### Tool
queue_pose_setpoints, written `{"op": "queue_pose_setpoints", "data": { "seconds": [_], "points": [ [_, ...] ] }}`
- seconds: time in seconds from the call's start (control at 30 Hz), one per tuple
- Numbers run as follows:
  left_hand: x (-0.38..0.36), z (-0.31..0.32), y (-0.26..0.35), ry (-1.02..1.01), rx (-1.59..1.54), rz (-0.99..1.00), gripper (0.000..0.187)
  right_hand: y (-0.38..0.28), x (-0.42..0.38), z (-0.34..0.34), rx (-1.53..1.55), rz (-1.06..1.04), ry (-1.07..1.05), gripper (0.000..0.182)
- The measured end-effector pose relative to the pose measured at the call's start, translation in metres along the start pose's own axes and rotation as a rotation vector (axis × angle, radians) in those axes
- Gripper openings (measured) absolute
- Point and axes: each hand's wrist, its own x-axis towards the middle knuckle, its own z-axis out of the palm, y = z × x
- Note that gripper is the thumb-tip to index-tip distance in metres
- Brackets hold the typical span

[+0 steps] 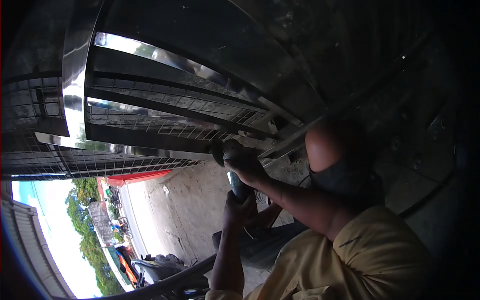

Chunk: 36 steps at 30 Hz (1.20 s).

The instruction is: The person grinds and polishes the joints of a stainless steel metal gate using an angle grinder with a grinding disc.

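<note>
My right hand [246, 170] is closed round the front part of an angle grinder [232, 178], close behind its head. Lower down, my left hand [237, 207] wraps the rear of the grinder's body. The dark grinder disc [217, 153] is right at the end of a shiny metal bar [150, 150], the lowest bar of a large metal frame [75, 75]. Shadow hides where disc and bar meet. Two more polished bars run above it, a middle bar [145, 111] and an upper bar [165, 56].
Wire mesh [200, 131] lies behind the bars. My bent knee [322, 145] is close to the right of the grinder. Concrete ground [175, 215] spreads below. A parked motorcycle [155, 270] stands at the lower left, with a road [142, 215] and trees [82, 215] beyond.
</note>
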Motion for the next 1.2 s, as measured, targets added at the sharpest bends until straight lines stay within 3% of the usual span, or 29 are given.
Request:
{"op": "queue_pose_setpoints", "data": {
  "seconds": [0.07, 0.17, 0.33, 0.57, 0.67, 0.97, 1.07, 1.2],
  "points": [
    [0.017, 0.031, -0.027, -0.055, -0.105, 0.010, 0.054, 0.021, 0.002, -0.021, 0.020, 0.165, -0.048, 0.047],
    [0.026, 0.065, -0.038, -0.140, -0.223, -0.037, 0.058, 0.074, -0.006, -0.026, 0.006, 0.200, 0.014, 0.059],
    [0.063, 0.114, -0.096, -0.150, -0.184, -0.047, 0.068, 0.124, -0.001, -0.042, 0.060, 0.294, -0.071, 0.054],
    [0.074, 0.118, -0.074, -0.184, -0.199, -0.128, 0.065, 0.113, 0.008, -0.054, 0.049, 0.421, -0.062, 0.058],
    [0.072, 0.109, -0.051, -0.183, -0.233, -0.140, 0.062, 0.161, 0.025, -0.040, -0.003, 0.393, -0.009, 0.056],
    [0.089, 0.112, -0.056, -0.168, -0.249, -0.129, 0.058, 0.130, 0.031, -0.047, -0.015, 0.422, -0.035, 0.051],
    [0.093, 0.108, -0.048, -0.143, -0.182, -0.114, 0.054, 0.143, 0.043, -0.048, 0.064, 0.384, -0.068, 0.049],
    [0.102, 0.106, -0.051, -0.153, -0.176, -0.097, 0.053, 0.153, 0.049, -0.040, 0.034, 0.252, 0.038, 0.048]
  ]
}}
